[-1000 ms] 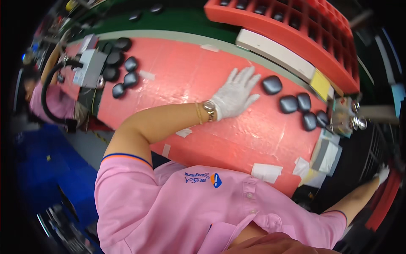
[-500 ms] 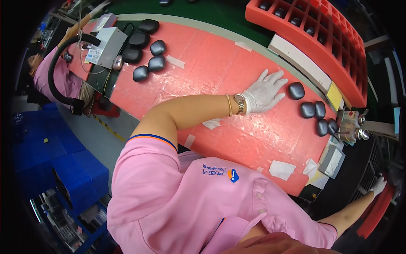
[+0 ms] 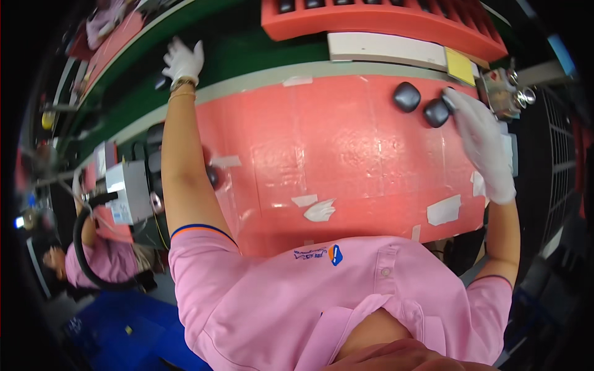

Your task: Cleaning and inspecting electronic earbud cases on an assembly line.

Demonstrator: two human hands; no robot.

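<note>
Left hand (image 3: pixel 184 62), gloved in white, has swung off the red mat (image 3: pixel 291 136) to reach over the green strip (image 3: pixel 247 55) beyond it. Right hand (image 3: pixel 482 139), also gloved, has come from the lower right to the mat's far right end.

Left: fingers spread, palm down, grasping nothing visible; one dark rounded case (image 3: pixel 163 82) lies just beside its wrist, on the green.

Right: fingers bunched at the small dark case cluster — grip can't be told, since the glove hides what lies beneath. Two cases show plainly there: one (image 3: pixel 436 113) just beside the fingertips, another (image 3: pixel 406 97) a little to its left.

Another dark case (image 3: pixel 212 177) sits at the mat's left, partly behind the left forearm. Beyond the mat — a long white box (image 3: pixel 387 52), a yellow note (image 3: pixel 460 65) and a red divided tray (image 3: pixel 365 25) with dark pieces in its compartments.
</note>
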